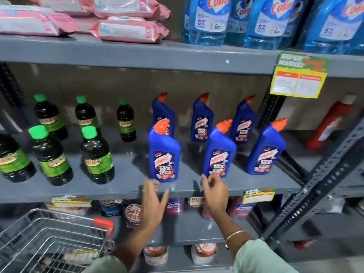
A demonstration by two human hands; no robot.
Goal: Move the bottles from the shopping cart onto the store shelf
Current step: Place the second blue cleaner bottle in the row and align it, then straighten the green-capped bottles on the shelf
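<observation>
Several blue bottles with orange caps stand upright on the grey middle shelf (126, 186), in a back row and a front row. The front-row bottles are at left (163, 154), centre (218, 152) and right (265, 150). My left hand (152, 201) hovers just below the left front bottle with fingers spread, holding nothing. My right hand (214, 191) is at the base of the centre front bottle, fingers loosely curled, empty. The wire shopping cart (49, 239) with a red handle is at the lower left; I cannot make out any bottles in it.
Dark bottles with green caps (96, 156) fill the shelf's left half. A red bottle (331, 123) leans at the far right. Pink packets (130, 30) and blue liquid bottles (206, 18) sit on the upper shelf. A slanted steel brace (323, 178) crosses the right side.
</observation>
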